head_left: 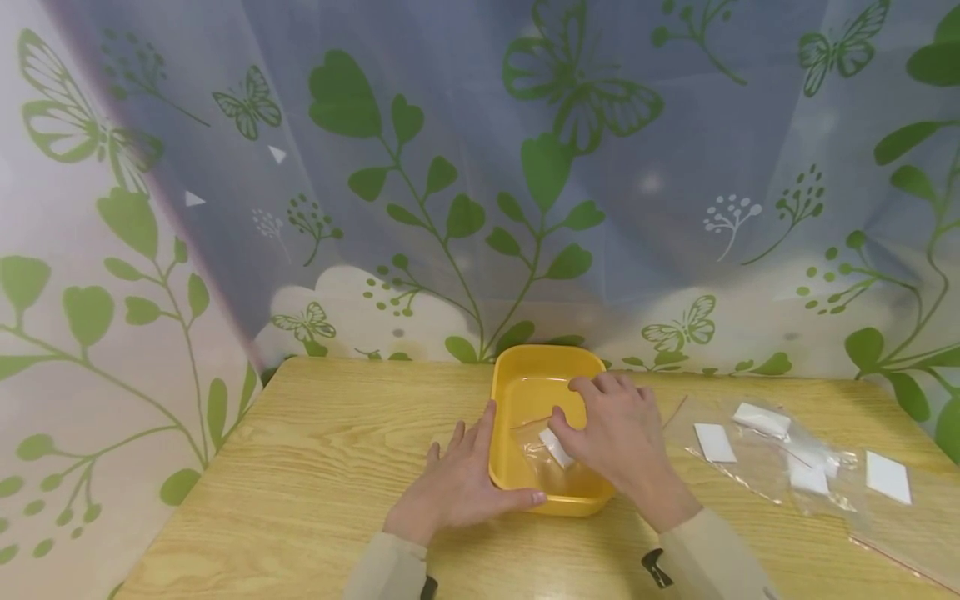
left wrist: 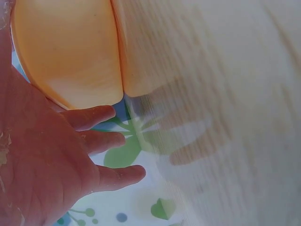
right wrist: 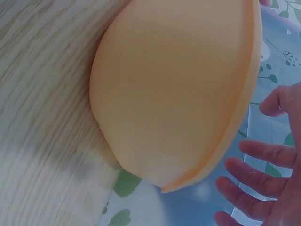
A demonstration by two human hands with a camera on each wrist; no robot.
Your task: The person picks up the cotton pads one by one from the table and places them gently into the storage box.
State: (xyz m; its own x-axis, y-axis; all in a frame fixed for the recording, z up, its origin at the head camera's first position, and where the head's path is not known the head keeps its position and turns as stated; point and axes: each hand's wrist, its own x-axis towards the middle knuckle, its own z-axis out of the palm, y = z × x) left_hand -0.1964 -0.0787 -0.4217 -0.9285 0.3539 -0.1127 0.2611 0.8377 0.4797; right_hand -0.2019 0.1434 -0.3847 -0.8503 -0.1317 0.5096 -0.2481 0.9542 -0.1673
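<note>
A yellow plastic bin (head_left: pixel 551 500) stands on the table against the curtain. Inside it lies a clear plastic bag (head_left: pixel 534 450) with a white card (head_left: pixel 555 447). My left hand (head_left: pixel 453 492) rests against the bin's left side, its fingers straight along the wall and the thumb at the near rim. In the left wrist view, three outstretched fingers show beside the bin's outer wall. Over the right part of the bin is my right hand (head_left: pixel 618 429), fingers spread and loosely bent. The right wrist view shows those fingers (right wrist: pixel 256 172) holding nothing, above the rim.
Several clear zip bags (head_left: pixel 757 475) with white cards (head_left: pixel 887 477) lie spread on the wooden table (head_left: pixel 337 433) to the right of the bin. Behind the table hangs a curtain (head_left: pixel 465 250) printed with leaves and butterflies, close to the bin's far side.
</note>
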